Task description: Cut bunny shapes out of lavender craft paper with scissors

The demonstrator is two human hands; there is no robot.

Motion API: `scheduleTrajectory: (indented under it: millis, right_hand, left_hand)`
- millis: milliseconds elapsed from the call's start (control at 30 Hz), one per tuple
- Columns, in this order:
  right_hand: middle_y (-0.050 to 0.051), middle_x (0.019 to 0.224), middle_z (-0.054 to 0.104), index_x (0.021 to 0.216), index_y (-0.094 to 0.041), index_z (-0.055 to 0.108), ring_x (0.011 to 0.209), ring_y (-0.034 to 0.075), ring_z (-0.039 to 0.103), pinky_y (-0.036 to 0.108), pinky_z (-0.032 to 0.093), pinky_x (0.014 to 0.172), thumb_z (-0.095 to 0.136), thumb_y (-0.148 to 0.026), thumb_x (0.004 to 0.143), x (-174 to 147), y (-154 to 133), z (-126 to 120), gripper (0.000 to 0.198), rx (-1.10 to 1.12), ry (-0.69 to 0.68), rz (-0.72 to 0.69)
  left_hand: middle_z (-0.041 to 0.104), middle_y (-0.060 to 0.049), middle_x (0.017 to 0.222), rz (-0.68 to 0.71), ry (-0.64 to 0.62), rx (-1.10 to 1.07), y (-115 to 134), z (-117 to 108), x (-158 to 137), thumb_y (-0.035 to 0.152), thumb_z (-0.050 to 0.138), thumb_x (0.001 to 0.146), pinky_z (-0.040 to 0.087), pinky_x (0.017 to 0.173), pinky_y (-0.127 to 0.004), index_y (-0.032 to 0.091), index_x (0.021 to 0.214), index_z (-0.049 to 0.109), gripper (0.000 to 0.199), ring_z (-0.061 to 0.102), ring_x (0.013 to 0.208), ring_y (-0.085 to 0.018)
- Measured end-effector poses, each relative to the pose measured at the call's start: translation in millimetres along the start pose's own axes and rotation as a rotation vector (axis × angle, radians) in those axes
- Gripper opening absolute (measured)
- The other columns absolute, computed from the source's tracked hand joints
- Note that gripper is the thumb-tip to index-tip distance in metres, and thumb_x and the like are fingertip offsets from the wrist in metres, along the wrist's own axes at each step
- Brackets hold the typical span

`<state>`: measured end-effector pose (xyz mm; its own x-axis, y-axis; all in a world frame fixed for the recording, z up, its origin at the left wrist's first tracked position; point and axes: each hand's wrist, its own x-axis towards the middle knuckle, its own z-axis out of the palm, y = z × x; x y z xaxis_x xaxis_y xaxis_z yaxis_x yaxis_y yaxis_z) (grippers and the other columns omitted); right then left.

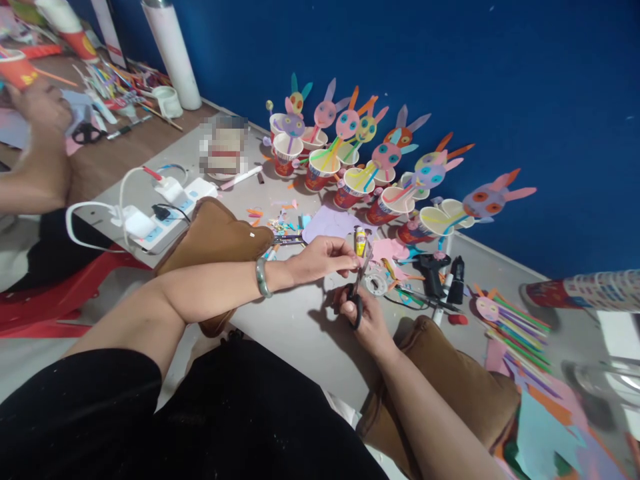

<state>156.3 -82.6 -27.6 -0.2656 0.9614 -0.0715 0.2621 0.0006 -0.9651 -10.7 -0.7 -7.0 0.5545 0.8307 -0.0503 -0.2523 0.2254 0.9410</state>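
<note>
My right hand (367, 317) grips a pair of black-handled scissors (355, 308), with fingers in the handle loops and the blades pointing up and away from me. Just left of the blades, my left hand (325, 258) is closed in a pinch, its fingertips at the blades. Whatever is between those fingertips is too small to make out. A yellow tube (361, 241) lies right behind the fingers. Near my right hand are a roll of tape (376, 283) and a black glue gun (433, 273). A lilac paper sheet (330, 225) lies beyond my left hand.
Several paper cups (323, 170) with rabbit-faced paper figures line the blue wall. Brown cushions (210, 230) lie under both arms. A power strip (173, 215) with plugs sits at left. Coloured sticks (520, 330) and stacked cups (580, 291) are at right. A co-worker's hand (43, 107) holds a cup.
</note>
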Motion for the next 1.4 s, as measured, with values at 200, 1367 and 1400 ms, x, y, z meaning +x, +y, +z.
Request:
scheduleTrajectory:
  millis: [200,1367,1400]
  right_hand:
    - [0.001,0.063,0.053,0.07,-0.021,0.053,0.059,0.015,0.045,0.029,0.037,0.053,0.061,-0.077,0.078,0.4,1.3,0.0,0.057,-0.007,0.003,-0.007]
    - [0.0,0.061,0.05,0.066,-0.02,0.05,0.058,0.014,0.044,0.029,0.036,0.055,0.059,-0.079,0.078,-1.2,7.3,1.6,0.06,-0.035,0.043,0.019]
    - [-0.001,0.06,0.049,0.066,-0.02,0.05,0.058,0.014,0.044,0.029,0.036,0.055,0.059,-0.079,0.078,-1.5,7.2,1.8,0.061,-0.039,0.046,0.022]
  left_hand:
    - [0.064,-0.001,0.07,-0.01,0.001,0.004,-1.0,0.0,0.6,0.022,0.07,0.079,0.047,0.067,-0.025,0.011,0.077,0.061,0.015,0.058,0.063,-0.007]
    - [0.064,-0.002,0.074,-0.011,-0.012,0.002,4.2,-1.4,-0.9,0.018,0.068,0.078,0.047,0.066,-0.024,0.011,0.074,0.059,0.012,0.058,0.062,-0.005]
    - [0.064,-0.001,0.073,-0.01,-0.013,0.003,4.3,-1.5,-0.8,0.018,0.068,0.078,0.047,0.066,-0.024,0.011,0.074,0.059,0.012,0.058,0.062,-0.005]
